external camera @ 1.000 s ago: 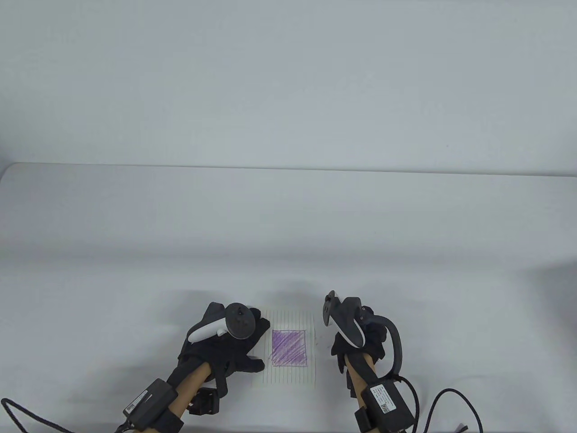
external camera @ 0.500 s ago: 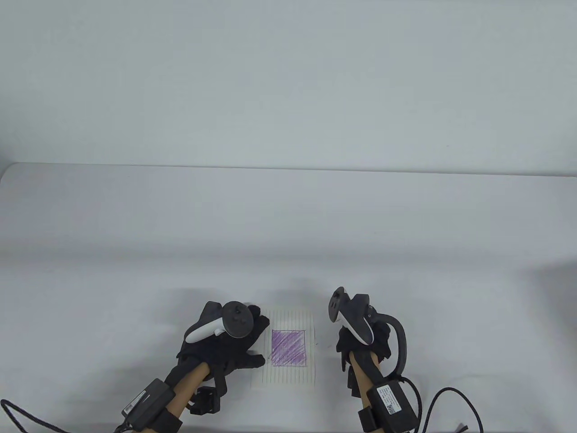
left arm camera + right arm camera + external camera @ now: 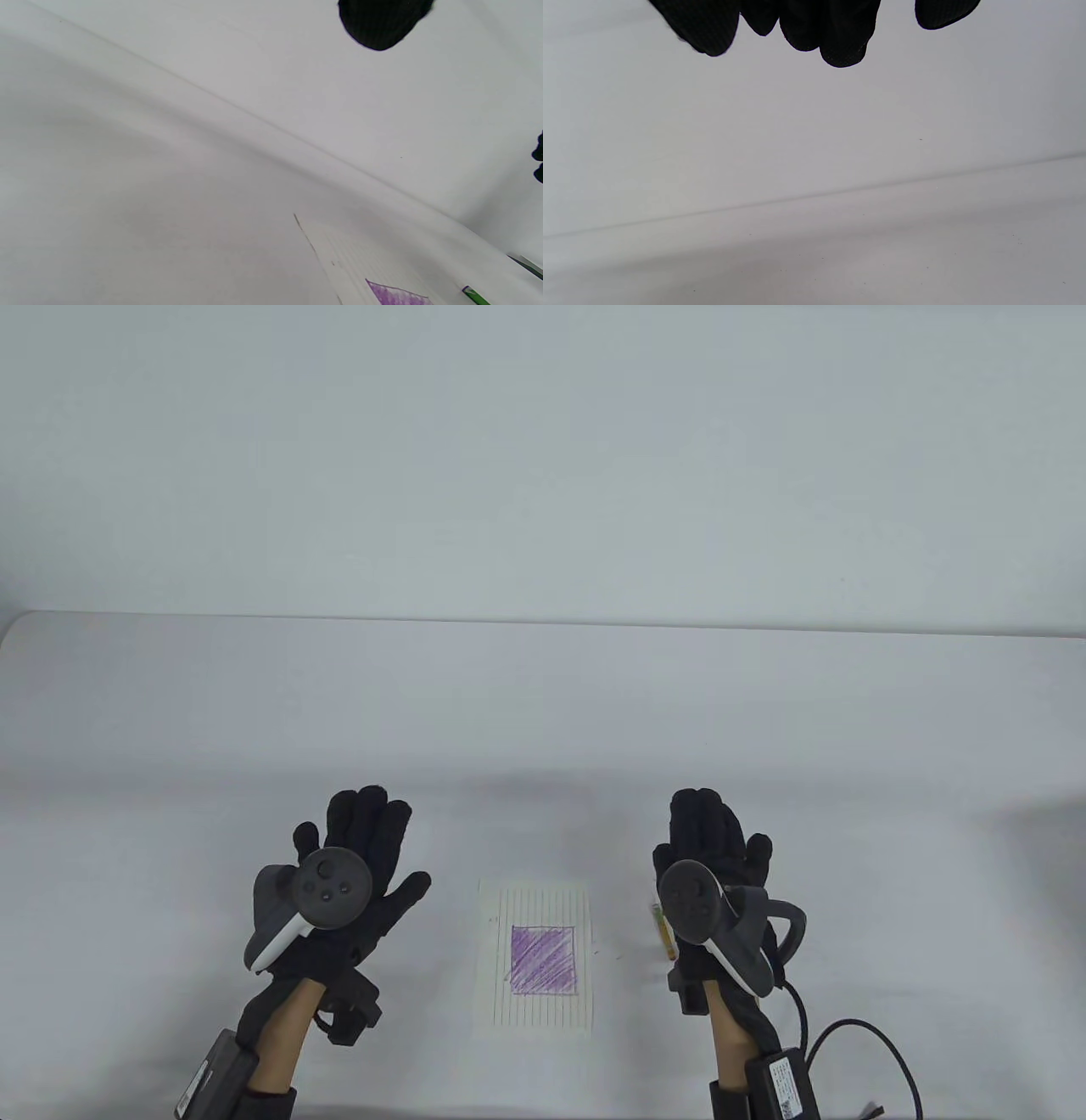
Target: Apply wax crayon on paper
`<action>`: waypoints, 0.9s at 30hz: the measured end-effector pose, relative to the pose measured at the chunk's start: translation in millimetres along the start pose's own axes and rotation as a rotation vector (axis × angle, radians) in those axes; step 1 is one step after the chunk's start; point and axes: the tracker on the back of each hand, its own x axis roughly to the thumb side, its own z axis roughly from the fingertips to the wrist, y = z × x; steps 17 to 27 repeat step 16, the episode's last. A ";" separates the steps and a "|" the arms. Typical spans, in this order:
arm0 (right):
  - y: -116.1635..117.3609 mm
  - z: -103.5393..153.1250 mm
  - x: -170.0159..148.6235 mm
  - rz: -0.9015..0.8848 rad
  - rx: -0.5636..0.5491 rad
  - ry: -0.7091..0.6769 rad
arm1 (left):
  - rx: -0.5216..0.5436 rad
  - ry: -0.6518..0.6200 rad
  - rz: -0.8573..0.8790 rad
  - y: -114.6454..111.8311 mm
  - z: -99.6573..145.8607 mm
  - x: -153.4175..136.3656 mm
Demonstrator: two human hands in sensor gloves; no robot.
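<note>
A lined sheet of paper (image 3: 536, 899) lies on the white table with a purple crayoned square (image 3: 543, 960) in its middle. The sheet's corner and the purple patch (image 3: 394, 294) show in the left wrist view. A crayon (image 3: 662, 931) lies on the table right of the paper, partly under my right hand's tracker; its green end (image 3: 475, 295) shows in the left wrist view. My left hand (image 3: 361, 853) is open and flat, left of the paper, holding nothing. My right hand (image 3: 708, 831) is open and flat, right of the paper, holding nothing. Its fingertips (image 3: 840, 51) hang over bare table.
The white table (image 3: 543, 712) stretches back to a pale wall. A black cable (image 3: 865, 1052) trails from my right wrist at the bottom right edge.
My left hand lifted off the paper and moved left, fingers spread. My right hand moved right, turned palm down and opened. The crayon now lies on the table beside the paper.
</note>
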 end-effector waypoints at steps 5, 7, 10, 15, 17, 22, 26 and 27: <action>5.7 -1.4 -0.9 0.015 0.045 0.006 | -0.035 0.038 0.000 -5.6 -3.3 -7.6; 5.3 -1.5 -0.9 0.006 0.055 0.001 | -0.039 0.036 -0.006 -6.0 -3.5 -7.1; 5.8 -1.4 -1.1 0.005 0.062 0.001 | -0.048 0.028 -0.004 -6.8 -4.0 -7.0; 7.2 -1.5 -1.7 0.009 0.081 0.005 | -0.050 0.017 -0.002 -7.7 -4.3 -6.6; 6.4 -1.3 -1.5 0.008 0.081 0.005 | -0.051 0.016 -0.001 -8.2 -4.5 -6.5; 6.4 -1.3 -1.5 0.008 0.081 0.005 | -0.051 0.016 -0.001 -8.2 -4.5 -6.5; 6.4 -1.3 -1.5 0.008 0.081 0.005 | -0.051 0.016 -0.001 -8.2 -4.5 -6.5; 6.4 -1.3 -1.5 0.008 0.081 0.005 | -0.051 0.016 -0.001 -8.2 -4.5 -6.5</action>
